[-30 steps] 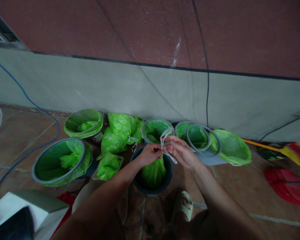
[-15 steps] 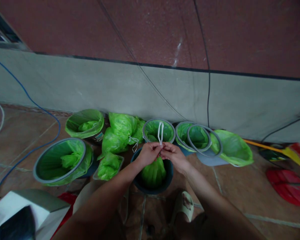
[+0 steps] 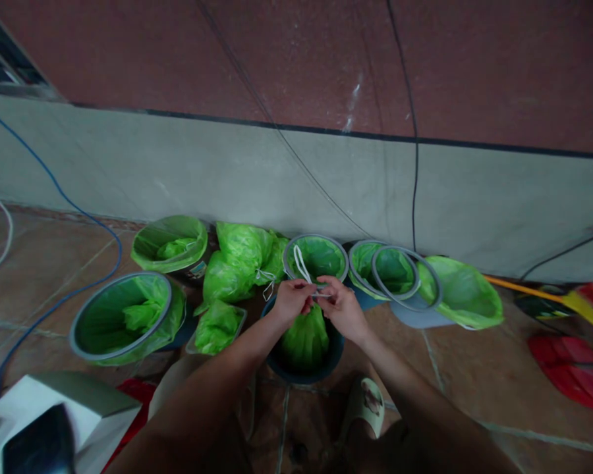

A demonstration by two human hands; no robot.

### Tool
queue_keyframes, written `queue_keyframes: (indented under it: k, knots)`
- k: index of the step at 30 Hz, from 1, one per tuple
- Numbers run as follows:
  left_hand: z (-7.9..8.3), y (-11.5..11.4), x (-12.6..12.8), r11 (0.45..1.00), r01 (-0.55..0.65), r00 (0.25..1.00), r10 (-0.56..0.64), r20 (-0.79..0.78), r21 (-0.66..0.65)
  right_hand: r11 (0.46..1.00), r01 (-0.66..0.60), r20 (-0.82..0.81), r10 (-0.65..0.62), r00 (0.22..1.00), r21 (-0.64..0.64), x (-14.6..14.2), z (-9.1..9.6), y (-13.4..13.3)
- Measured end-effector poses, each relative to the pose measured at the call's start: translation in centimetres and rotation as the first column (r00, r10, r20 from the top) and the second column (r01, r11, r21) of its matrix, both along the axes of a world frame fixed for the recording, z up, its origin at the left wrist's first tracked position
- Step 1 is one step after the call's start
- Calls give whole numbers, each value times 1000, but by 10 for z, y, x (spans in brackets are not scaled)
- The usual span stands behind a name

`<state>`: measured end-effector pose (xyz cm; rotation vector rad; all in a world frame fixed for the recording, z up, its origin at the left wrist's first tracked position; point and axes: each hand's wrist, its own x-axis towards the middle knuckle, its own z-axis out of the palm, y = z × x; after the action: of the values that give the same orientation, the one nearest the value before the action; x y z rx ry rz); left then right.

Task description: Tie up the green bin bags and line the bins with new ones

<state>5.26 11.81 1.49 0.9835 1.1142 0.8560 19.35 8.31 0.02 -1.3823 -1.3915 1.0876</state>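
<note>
My left hand [image 3: 291, 301] and my right hand [image 3: 340, 304] meet above a dark blue bin [image 3: 304, 368]. Both pinch the white drawstring [image 3: 302, 265] of the gathered green bag [image 3: 304, 339] that sits in that bin. A loop of the string stands up to the left of my fingers. My fingers are closed on the string, close together at the bag's neck.
Several green-lined bins [image 3: 121, 318] stand along a grey wall [image 3: 296, 178], with tied green bags [image 3: 234, 263] between them. A blue cable [image 3: 54, 197] runs on the tiled floor at left. A red and yellow dustpan [image 3: 570, 359] lies right. A white box [image 3: 54, 421] and my sandal [image 3: 364, 401] are near.
My hands have drawn closer together and slightly lower over the bag. The drawstring loop has swung from above my right hand to up and left of my left hand.
</note>
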Motion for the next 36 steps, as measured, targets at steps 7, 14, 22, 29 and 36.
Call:
queue_keyframes:
  k: [7, 14, 22, 29, 36]
  knots:
    - [1, 2, -1, 993, -1, 999, -6, -51, -117, 978, -40, 400, -46, 915, 203, -5, 10, -11]
    - [3, 14, -9, 981, 191, 968, -184, -168, 23, 960, -21, -152, -23, 988, -279, -1, 8, -5]
    - [-2, 13, -14, 858, 428, 879, -321, -353, 283, 799, -270, -646, -184, 741, -538, 13, 16, -7]
    - [-4, 5, -13, 738, 515, 809, -250, -532, 436, 773, -259, -638, -231, 734, -579, 16, 11, -4]
    - [-8, 3, -13, 683, 550, 774, -202, -599, 481, 793, -255, -628, -196, 754, -553, 18, 4, -3]
